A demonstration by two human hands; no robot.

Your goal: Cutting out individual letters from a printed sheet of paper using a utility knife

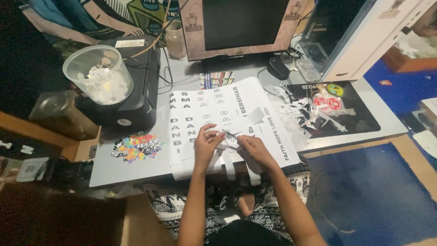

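— Head view: where were the two hands?

— Both were over the white printed sheet that lay flat on the grey desk, close together near its front edge. The left hand had its fingers closed on a narrow paper strip, and the right hand was clamped on a small cutting tool (too small to tell whether it was scissors or a knife), its tip touching the sheet.

— And around them?

— A pile of white paper scraps sat just right of the sheet, partly on a black mat. To the left stood a black printer with a clear plastic tub on top, and a colourful sticker lay in front of it.
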